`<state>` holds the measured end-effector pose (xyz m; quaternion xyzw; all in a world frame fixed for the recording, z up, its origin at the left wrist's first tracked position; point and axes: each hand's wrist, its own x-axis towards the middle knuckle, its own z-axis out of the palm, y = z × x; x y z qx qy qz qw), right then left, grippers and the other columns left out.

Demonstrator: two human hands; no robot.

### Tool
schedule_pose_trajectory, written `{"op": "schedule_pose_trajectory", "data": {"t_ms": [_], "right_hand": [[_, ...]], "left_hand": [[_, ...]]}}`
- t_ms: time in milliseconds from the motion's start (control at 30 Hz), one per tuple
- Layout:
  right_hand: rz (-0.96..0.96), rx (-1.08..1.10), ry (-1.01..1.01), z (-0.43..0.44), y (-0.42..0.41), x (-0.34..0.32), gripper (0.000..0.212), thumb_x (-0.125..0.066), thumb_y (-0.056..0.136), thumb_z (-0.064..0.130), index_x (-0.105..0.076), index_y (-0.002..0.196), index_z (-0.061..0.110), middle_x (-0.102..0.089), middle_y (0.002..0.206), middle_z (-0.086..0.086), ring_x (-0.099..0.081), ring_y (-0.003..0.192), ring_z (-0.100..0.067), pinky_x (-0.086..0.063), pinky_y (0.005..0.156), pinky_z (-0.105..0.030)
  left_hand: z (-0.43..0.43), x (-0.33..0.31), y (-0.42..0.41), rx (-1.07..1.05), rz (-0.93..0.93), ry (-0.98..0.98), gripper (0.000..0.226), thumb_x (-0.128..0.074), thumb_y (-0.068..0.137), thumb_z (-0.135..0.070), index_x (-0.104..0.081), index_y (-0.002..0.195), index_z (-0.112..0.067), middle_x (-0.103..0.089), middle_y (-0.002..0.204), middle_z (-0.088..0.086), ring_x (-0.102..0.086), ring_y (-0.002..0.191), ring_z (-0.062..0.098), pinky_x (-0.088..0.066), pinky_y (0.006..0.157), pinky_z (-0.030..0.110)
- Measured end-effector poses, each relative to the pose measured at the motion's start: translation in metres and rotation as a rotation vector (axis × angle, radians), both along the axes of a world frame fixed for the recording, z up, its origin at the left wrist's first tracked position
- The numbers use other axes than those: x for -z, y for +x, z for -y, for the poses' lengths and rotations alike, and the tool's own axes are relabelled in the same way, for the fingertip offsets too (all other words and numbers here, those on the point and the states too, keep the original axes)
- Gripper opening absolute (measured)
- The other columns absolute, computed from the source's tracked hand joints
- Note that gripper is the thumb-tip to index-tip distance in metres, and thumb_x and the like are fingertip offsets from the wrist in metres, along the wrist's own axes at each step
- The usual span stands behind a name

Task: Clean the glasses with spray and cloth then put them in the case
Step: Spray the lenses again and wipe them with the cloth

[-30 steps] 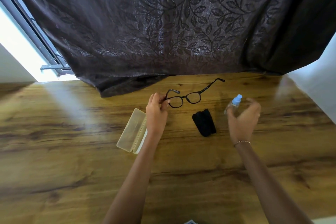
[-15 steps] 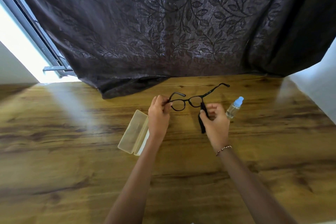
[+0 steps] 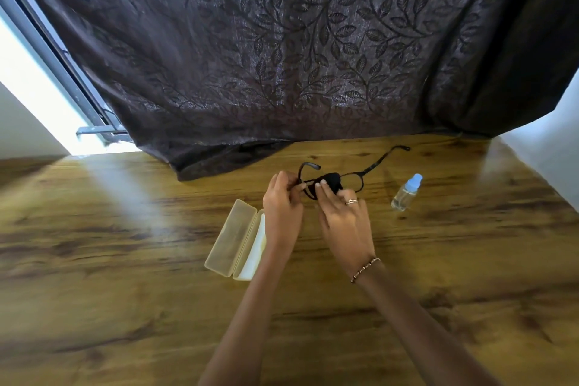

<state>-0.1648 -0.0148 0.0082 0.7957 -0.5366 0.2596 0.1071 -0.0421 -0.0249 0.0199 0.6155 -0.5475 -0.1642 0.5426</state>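
Note:
Black-framed glasses [image 3: 372, 168] hang above the wooden table [image 3: 125, 260], temples unfolded and pointing away from me. My left hand [image 3: 282, 210] pinches the frame at its left end. My right hand [image 3: 344, 219] presses a black cloth [image 3: 332, 182] onto the left lens, fingers curled round the cloth. The open, pale yellow glasses case [image 3: 232, 236] lies on the table just left of my left wrist, partly hidden by it. A small clear spray bottle [image 3: 405, 193] with a light blue cap stands to the right of the glasses.
A dark leaf-patterned curtain [image 3: 297, 56] hangs down to the table's far edge, its hem lying on the wood behind the glasses. A bright window and its frame [image 3: 62, 72] are at the left, and a white wall [image 3: 557, 147] stands at the right.
My right hand left the spray bottle, picked up the black cloth from the table and brought it onto the left lens. My left hand kept holding the glasses.

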Motion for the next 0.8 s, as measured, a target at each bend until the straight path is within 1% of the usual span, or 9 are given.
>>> {"op": "schedule_pose_trajectory", "data": {"t_ms": [100, 200, 333, 400, 500, 567, 667, 733, 800], "right_hand": [[0.138, -0.111, -0.017, -0.002, 0.001, -0.003, 0.035, -0.062, 0.083, 0.008, -0.066, 0.118, 0.012, -0.066, 0.12, 0.003, -0.057, 0.099, -0.02, -0.048, 0.079, -0.036], [0.035, -0.053, -0.047, 0.002, -0.003, -0.009, 0.036, -0.062, 0.085, 0.012, -0.063, 0.121, 0.015, -0.064, 0.123, 0.007, -0.045, 0.124, -0.017, -0.033, 0.097, -0.042], [0.125, -0.021, -0.11, 0.002, 0.0, -0.011, 0.025, -0.055, 0.084, 0.013, -0.072, 0.101, 0.017, -0.073, 0.099, 0.007, -0.046, 0.112, -0.015, -0.034, 0.093, -0.04], [0.193, -0.096, -0.084, 0.001, 0.002, -0.012, 0.028, -0.053, 0.084, 0.011, -0.071, 0.106, 0.015, -0.072, 0.104, 0.004, -0.046, 0.115, -0.017, -0.041, 0.09, -0.04], [0.043, -0.067, -0.091, 0.004, 0.0, -0.011, 0.032, -0.062, 0.087, 0.016, -0.065, 0.119, 0.012, -0.067, 0.119, 0.003, -0.045, 0.127, -0.019, -0.035, 0.102, -0.047], [-0.013, 0.006, -0.125, 0.005, 0.001, -0.01, 0.029, -0.065, 0.087, 0.019, -0.067, 0.115, 0.013, -0.069, 0.114, 0.003, -0.047, 0.124, -0.019, -0.031, 0.105, -0.048], [0.165, -0.029, -0.125, 0.0, 0.008, -0.011, 0.025, -0.07, 0.079, 0.007, -0.072, 0.103, 0.015, -0.073, 0.1, 0.005, -0.047, 0.114, -0.016, -0.034, 0.095, -0.038], [0.214, -0.09, -0.107, 0.001, 0.009, -0.011, 0.031, -0.068, 0.079, 0.004, -0.071, 0.108, 0.014, -0.072, 0.106, 0.004, -0.046, 0.117, -0.016, -0.034, 0.094, -0.035], [0.107, -0.085, -0.1, 0.004, 0.006, -0.011, 0.033, -0.066, 0.084, 0.009, -0.066, 0.117, 0.012, -0.068, 0.117, 0.003, -0.043, 0.125, -0.017, -0.033, 0.103, -0.04]], "left_hand": [[-0.001, -0.005, -0.002, 0.008, -0.029, -0.008, 0.008, -0.057, 0.088, 0.002, -0.057, 0.086, -0.006, -0.061, 0.088, 0.001, -0.058, 0.08, 0.012, -0.052, 0.071, 0.034], [0.0, -0.008, -0.001, 0.011, 0.004, -0.029, 0.009, -0.058, 0.087, 0.002, -0.056, 0.085, -0.006, -0.061, 0.086, 0.001, -0.058, 0.079, 0.013, -0.051, 0.07, 0.033], [0.002, -0.008, -0.001, -0.015, 0.002, -0.008, 0.011, -0.056, 0.087, 0.004, -0.056, 0.086, -0.007, -0.06, 0.088, 0.002, -0.059, 0.08, 0.016, -0.053, 0.071, 0.036], [0.002, -0.008, 0.0, -0.009, 0.002, -0.014, 0.012, -0.055, 0.086, 0.006, -0.056, 0.087, -0.005, -0.061, 0.089, 0.003, -0.06, 0.081, 0.018, -0.053, 0.072, 0.036], [0.002, -0.012, 0.001, -0.004, 0.021, -0.027, 0.012, -0.056, 0.085, 0.007, -0.057, 0.087, -0.005, -0.061, 0.089, 0.003, -0.06, 0.082, 0.016, -0.053, 0.073, 0.031], [0.002, -0.012, 0.001, -0.021, 0.023, -0.014, 0.01, -0.057, 0.086, 0.005, -0.057, 0.088, -0.006, -0.061, 0.09, 0.002, -0.059, 0.082, 0.014, -0.053, 0.073, 0.033], [0.001, -0.012, 0.0, -0.032, -0.002, -0.007, 0.012, -0.055, 0.087, 0.006, -0.058, 0.089, -0.006, -0.061, 0.091, 0.002, -0.061, 0.082, 0.016, -0.054, 0.074, 0.034], [0.001, -0.013, 0.001, -0.024, 0.002, -0.01, 0.012, -0.055, 0.087, 0.007, -0.058, 0.088, -0.005, -0.061, 0.091, 0.002, -0.061, 0.082, 0.016, -0.053, 0.073, 0.029], [0.002, -0.015, 0.002, -0.022, 0.036, -0.014, 0.012, -0.056, 0.086, 0.006, -0.058, 0.088, -0.006, -0.061, 0.089, 0.002, -0.059, 0.082, 0.015, -0.052, 0.073, 0.029]]}}
